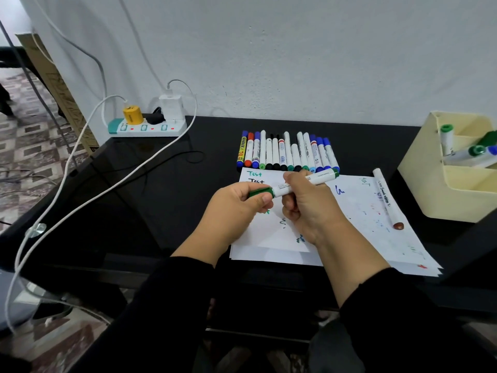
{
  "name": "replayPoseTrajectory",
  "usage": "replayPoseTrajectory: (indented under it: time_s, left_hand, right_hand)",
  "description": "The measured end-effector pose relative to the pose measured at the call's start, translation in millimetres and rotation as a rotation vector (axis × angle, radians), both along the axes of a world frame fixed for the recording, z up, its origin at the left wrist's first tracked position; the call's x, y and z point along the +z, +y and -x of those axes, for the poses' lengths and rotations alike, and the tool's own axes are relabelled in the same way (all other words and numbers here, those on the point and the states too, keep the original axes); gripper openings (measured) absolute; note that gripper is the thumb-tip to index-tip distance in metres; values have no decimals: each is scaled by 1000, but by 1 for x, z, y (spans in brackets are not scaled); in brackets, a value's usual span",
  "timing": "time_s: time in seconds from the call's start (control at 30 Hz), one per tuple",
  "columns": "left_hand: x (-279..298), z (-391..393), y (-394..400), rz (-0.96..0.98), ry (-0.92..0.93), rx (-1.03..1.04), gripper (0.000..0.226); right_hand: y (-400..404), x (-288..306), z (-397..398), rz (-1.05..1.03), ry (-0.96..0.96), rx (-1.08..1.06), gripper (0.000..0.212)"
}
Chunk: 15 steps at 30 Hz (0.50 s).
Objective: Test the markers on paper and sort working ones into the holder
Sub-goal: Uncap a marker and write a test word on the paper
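While the left hand (236, 200) curls round the green cap (259, 192), the right hand (304, 203) grips the white barrel of the marker (306, 181), which is held level above the paper (336, 232); whether the cap is going on or coming off cannot be told.

Head view. The holder (454, 184), a cream plastic box with slanted compartments, stands at the right of the black worktop (161, 184) and already contains several markers. A row of markers (287, 154) lies side by side just beyond the paper's far edge; one stray marker (387, 199) with a reddish end rests on the sheet.

Risks, as judged: a sharp tug on the cap could jerk the tip across the fingers or smear the sheet; the round, smooth barrels may roll if the row is knocked. The paper is thin, loose, stacked sheets, scribbled with test marks, and may slide on the glossy worktop.
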<state>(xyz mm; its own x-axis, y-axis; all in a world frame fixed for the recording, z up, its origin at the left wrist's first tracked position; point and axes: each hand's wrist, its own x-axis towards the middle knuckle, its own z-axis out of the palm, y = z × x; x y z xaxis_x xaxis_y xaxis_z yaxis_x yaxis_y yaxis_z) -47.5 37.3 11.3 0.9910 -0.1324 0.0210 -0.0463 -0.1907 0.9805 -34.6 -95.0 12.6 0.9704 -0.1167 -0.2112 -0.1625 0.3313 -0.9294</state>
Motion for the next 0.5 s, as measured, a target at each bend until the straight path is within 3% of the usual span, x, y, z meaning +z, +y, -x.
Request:
replayPoseTrajectory:
  time_s: [0.3, 0.37, 0.43, 0.5]
  left_hand:
    - [-3, -5, 3, -89, 16, -1, 17]
    - [-7, -8, 7, -155, 12, 8, 33]
    - [-15, -11, 11, -338, -47, 63, 45]
    - [-24, -13, 16, -692, -71, 107, 59]
  right_hand:
    - [-1, 1, 1, 64, 61, -4, 20]
    - [-3, 1, 2, 94, 62, -2, 18]
    - [-8, 1, 2, 103, 78, -60, 18]
    - [-13, 1, 3, 97, 87, -110, 20]
